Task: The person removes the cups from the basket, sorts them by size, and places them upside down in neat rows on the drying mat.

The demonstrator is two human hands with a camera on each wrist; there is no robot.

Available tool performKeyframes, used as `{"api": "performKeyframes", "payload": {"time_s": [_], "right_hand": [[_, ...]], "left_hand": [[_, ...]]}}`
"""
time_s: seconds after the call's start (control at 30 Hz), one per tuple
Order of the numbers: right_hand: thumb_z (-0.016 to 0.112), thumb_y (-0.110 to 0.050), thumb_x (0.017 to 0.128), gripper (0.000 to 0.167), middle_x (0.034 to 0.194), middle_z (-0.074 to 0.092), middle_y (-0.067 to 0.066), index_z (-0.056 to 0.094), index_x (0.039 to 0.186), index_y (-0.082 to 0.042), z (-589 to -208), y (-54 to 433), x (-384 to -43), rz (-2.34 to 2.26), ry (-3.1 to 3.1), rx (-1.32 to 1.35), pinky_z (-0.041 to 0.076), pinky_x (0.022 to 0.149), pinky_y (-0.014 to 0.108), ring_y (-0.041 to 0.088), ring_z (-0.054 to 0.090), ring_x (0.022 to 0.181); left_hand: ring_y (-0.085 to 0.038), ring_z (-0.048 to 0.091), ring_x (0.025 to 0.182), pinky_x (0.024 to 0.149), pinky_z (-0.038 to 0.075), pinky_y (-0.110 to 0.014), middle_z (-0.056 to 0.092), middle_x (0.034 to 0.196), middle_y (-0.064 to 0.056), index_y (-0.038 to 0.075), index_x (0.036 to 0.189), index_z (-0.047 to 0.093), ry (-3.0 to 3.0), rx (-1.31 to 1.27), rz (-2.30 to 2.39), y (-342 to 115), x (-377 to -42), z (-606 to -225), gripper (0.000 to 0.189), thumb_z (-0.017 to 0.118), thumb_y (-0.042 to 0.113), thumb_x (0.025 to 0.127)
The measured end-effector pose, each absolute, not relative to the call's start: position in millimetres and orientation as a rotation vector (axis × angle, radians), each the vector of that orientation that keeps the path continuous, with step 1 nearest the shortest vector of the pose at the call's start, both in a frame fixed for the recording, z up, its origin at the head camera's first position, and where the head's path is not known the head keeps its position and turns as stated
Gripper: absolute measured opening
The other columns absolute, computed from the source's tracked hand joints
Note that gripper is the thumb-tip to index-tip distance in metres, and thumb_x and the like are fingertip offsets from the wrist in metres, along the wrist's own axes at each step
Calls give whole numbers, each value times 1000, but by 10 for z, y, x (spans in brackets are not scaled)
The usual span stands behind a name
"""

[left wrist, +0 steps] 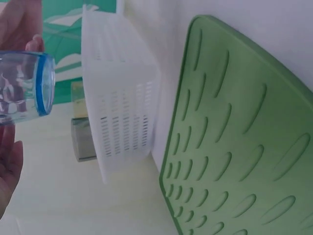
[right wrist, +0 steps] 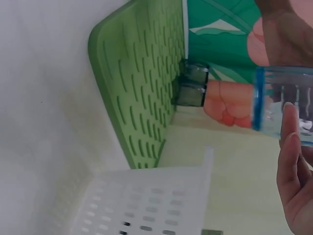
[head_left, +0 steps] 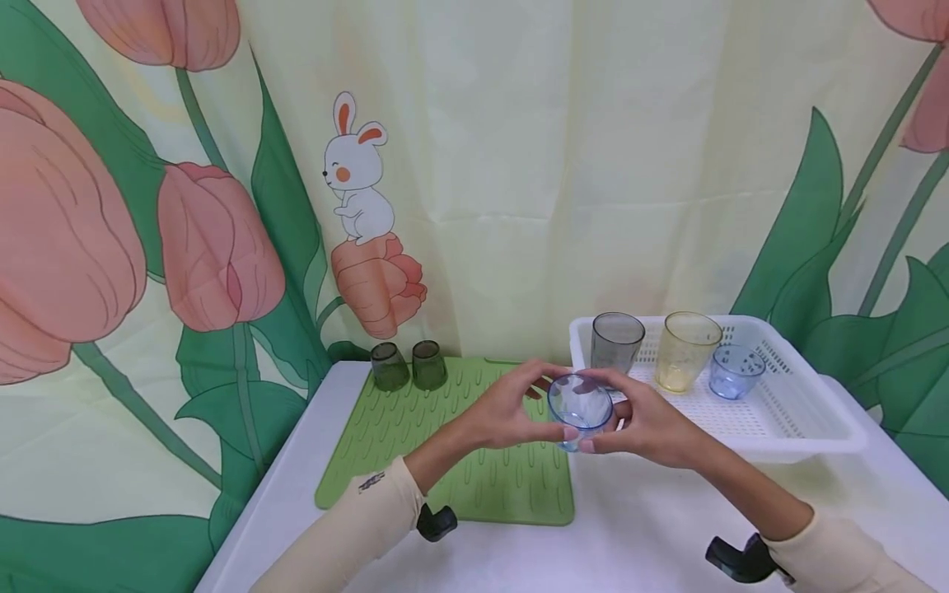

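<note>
A clear blue-tinted glass (head_left: 581,401) is held up between both hands, its wide mouth tipped toward the head camera. My left hand (head_left: 511,408) grips it from the left, thumb along the near side. From the right, my right hand (head_left: 652,418) grips the same glass with thumb and fingers round its wall. The left wrist view shows the glass (left wrist: 24,88) above table height, with a deep blue band at its lower end. In the right wrist view, fingers (right wrist: 289,161) of the right hand lie against the glass (right wrist: 279,98).
A green ridged drying mat (head_left: 445,494) lies on the white table, with two small dark glasses (head_left: 428,366) at its back left. At right, a white perforated basket (head_left: 808,420) holds a grey glass (head_left: 617,342), a yellow glass (head_left: 685,354) and a blue glass (head_left: 736,372). A printed curtain (head_left: 504,165) hangs behind.
</note>
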State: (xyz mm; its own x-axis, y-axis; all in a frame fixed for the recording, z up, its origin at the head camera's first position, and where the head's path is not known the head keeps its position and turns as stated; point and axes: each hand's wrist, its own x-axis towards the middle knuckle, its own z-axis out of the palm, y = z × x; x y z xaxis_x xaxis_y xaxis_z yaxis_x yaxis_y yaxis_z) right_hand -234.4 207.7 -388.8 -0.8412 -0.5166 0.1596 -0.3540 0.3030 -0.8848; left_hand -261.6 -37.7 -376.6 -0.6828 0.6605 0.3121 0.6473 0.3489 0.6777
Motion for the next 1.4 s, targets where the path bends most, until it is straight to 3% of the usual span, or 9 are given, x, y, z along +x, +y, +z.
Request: {"api": "performKeyframes", "payload": {"time_s": [0.3, 0.47, 0.6, 0.8, 1.1, 1.4], "right_hand": [[85, -15, 78, 81, 87, 65, 9, 41, 145, 1, -4121, 1948, -2362, -1626, 2354, -821, 51, 57, 26, 10, 61, 63], [83, -13, 80, 77, 93, 68, 10, 42, 143, 4, -4191, 1852, -2380, -1688, 2310, -837, 56, 61, 29, 12, 65, 65], [79, -12, 84, 70, 95, 70, 9, 43, 141, 5, -4218, 1827, -2387, -1741, 2278, -838, 57, 62, 32, 14, 68, 66], [75, -7, 88, 60, 91, 72, 3, 45, 139, 1, -4275, 1882, -2402, -1806, 2225, -841, 55, 60, 30, 17, 69, 66], [72, -2, 88, 62, 92, 71, 0, 41, 141, 6, -4210, 2066, -2357, -1858, 2224, -826, 56, 63, 31, 20, 71, 69], [71, 1, 88, 60, 92, 73, 0, 42, 140, 6, -4131, 2194, -2293, -1881, 2232, -845, 57, 64, 32, 15, 70, 69]], "left_hand": [[-16, 57, 113, 97, 52, -38, 60, 128, -4, 12, 139, 51, 2568, 1228, 1390, -420, -2548, -3603, 66, 82, 25, 83], [-17, 57, 114, 96, 52, -34, 57, 128, 0, 12, 139, 51, 2583, 1232, 1413, -448, -2539, -3583, 66, 82, 23, 82], [-24, 58, 115, 96, 52, -31, 57, 130, -5, 11, 139, 51, 2580, 1220, 1433, -470, -2528, -3592, 66, 82, 24, 82], [-21, 60, 116, 97, 52, -35, 61, 131, -5, 10, 137, 51, 2545, 1175, 1500, -509, -2511, -3635, 63, 81, 22, 83], [-20, 63, 120, 104, 50, -41, 60, 133, -8, 6, 140, 47, 2372, 1141, 1640, -595, -2483, -3724, 65, 80, 13, 84], [-20, 61, 120, 102, 51, -29, 55, 138, -9, 6, 149, 37, 2331, 1127, 1591, -627, -2478, -3827, 76, 79, 13, 85]]}}
